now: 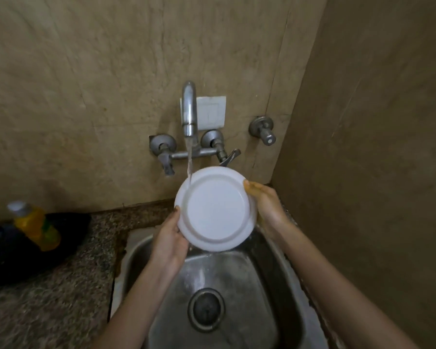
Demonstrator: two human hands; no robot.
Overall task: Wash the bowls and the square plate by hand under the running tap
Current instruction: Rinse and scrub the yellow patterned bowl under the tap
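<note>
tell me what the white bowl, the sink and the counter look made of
The white bowl looks like plastic or melamine: flat matte white, little shine; ceramic is possible. The sink looks like stainless steel: brushed grey metal, dull reflections. The counter is speckled brown-grey stone, probably granite.

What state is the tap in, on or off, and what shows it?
On. A stream of water falls from the tap onto the white bowl and runs off its lower edge into the sink.
</note>
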